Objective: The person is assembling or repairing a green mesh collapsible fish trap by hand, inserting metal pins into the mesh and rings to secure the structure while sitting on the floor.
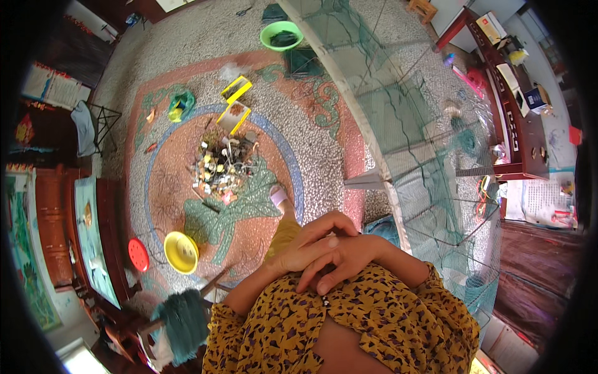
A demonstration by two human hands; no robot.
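Observation:
In front of my waist, my left hand (pixel 305 250) and my right hand (pixel 347 257) are clasped together. The fingers of each wrap round the other hand, and part of them is hidden in the overlap. A small pale spot shows where the hands cross, too small to name. No tool shows in either one. Both hands rest against a yellow patterned top (pixel 274 311). To the right of them stands a long green mesh net (pixel 405 131) with a pale edge strip.
A heap of mixed small scraps (pixel 224 162) lies on the patterned floor ahead, with yellow-edged boxes (pixel 237 90) beyond it. At left are a yellow basin (pixel 181 252) and a red round lid (pixel 138 255). A green basin (pixel 268 34) holds dark material. A wooden desk (pixel 529 143) stands far right.

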